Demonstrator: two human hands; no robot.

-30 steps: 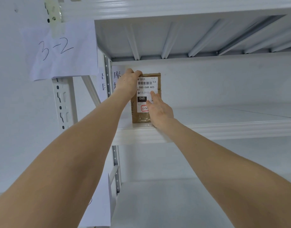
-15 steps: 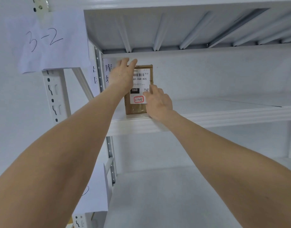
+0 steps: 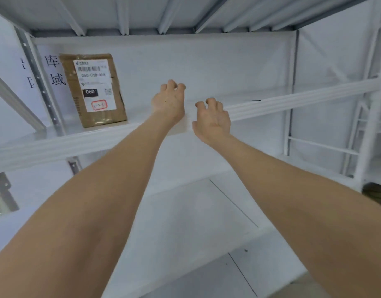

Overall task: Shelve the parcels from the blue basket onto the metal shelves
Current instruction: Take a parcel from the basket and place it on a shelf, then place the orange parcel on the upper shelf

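Two hands raised at the front lip: left hand (image 3: 169, 100) and right hand (image 3: 212, 117), side by side, fingers loosely curled, gripping nothing. Off to their left, clear of both, one parcel (image 3: 95, 89) standing on end at the left end of the metal shelf (image 3: 292, 100), label facing out. Judged as one placement finished; next, down to the blue basket, out of view here, for another parcel.

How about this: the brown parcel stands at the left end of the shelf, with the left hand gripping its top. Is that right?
Not quite. The parcel does stand at the left end of the shelf, but the left hand grips nothing. The head view shows it apart from the parcel, off to its right, fingers loosely curled.
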